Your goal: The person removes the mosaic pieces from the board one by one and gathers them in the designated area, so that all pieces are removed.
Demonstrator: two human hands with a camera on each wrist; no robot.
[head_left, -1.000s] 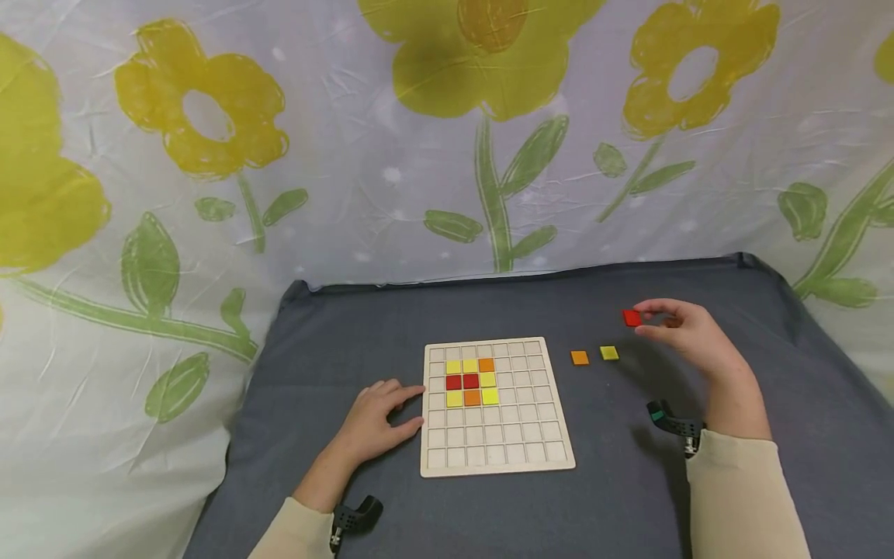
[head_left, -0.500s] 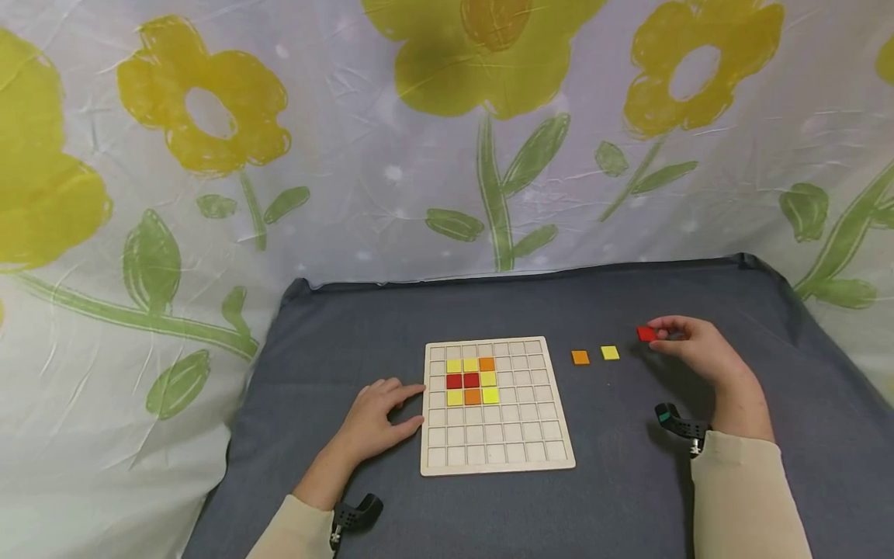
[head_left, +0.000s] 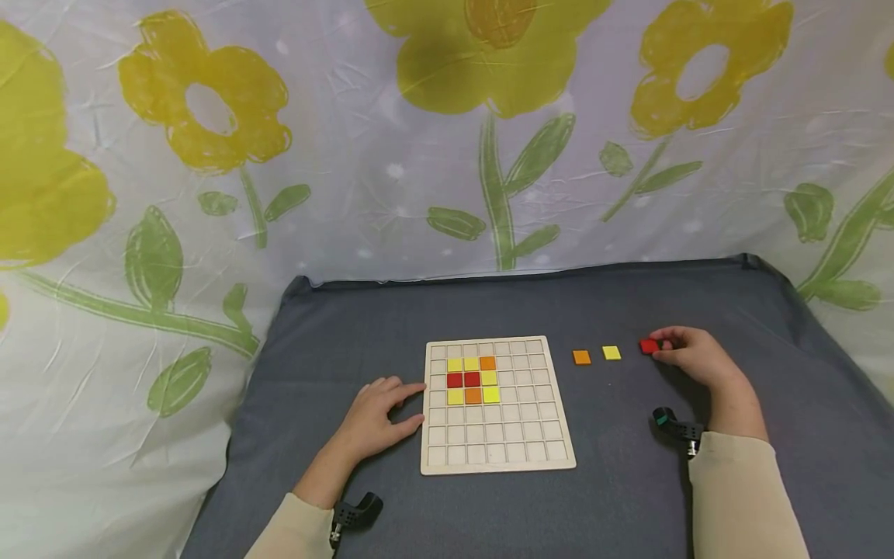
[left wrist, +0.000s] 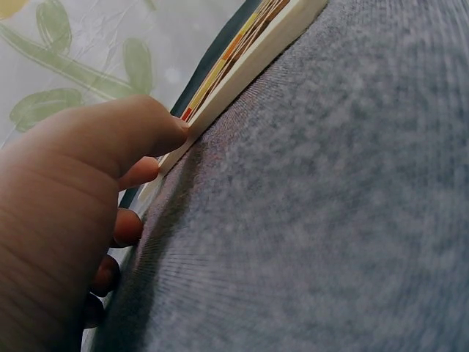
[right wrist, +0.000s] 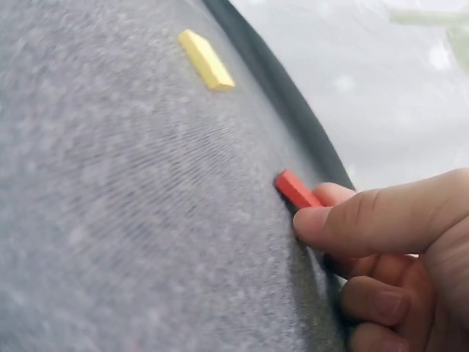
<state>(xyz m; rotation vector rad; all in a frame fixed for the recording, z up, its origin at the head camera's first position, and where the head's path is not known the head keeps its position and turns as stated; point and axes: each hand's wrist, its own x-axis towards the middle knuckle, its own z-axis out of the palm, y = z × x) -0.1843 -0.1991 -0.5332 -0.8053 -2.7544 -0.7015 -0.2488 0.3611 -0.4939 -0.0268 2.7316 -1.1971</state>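
Note:
Between thumb and fingers my right hand [head_left: 701,359] pinches a red square tile [head_left: 649,346], low over the cloth at the right. In the right wrist view the red tile [right wrist: 295,189] lies flat at the cloth, or very near it. Left of it are a yellow tile [head_left: 611,353] and an orange tile [head_left: 582,357], in a rough row. My left hand [head_left: 377,414] touches the left edge of a wooden grid board [head_left: 517,435] with thumb and index fingertips, fingers fairly straight. Yellow, orange and red tiles fill a three-by-three block of cells in the board's upper left.
A dark grey cloth [head_left: 628,497] covers the table. Behind it hangs a pale curtain [head_left: 349,194] printed with yellow flowers. A black wrist device [head_left: 677,428] sits under the right wrist, another black wrist device [head_left: 358,512] by the left.
My right hand has moved down and nearer with the red tile, bringing it from above the row to beside the yellow tile. The left hand has stayed at the board's edge.

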